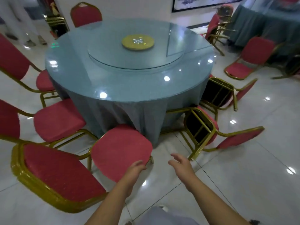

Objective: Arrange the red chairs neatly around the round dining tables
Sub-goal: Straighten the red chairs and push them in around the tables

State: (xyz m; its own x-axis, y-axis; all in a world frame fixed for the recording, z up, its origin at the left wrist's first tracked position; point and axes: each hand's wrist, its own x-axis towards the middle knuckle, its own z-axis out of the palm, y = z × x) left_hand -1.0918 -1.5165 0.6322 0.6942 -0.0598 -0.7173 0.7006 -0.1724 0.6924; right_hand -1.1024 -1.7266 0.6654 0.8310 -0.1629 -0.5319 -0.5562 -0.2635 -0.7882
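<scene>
The nearest red chair (120, 150) stands upright at the round worktop (129, 75), its seat toward the cloth and its backrest slanting away to the lower left. The left hand (135, 169) curls at the seat's near corner; I cannot tell if it grips. The right hand (180, 163) hovers released, fingers spread. A tipped chair (211, 132) lies to the right, its back pointing outward.

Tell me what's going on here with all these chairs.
A person is tidying red chairs around a round table. Their left hand is at the near seat corner of the nearest chair, grip unclear; the right hand is open over the floor, holding nothing. Two chairs on the right lie tipped over; the chairs on the left stand upright.
</scene>
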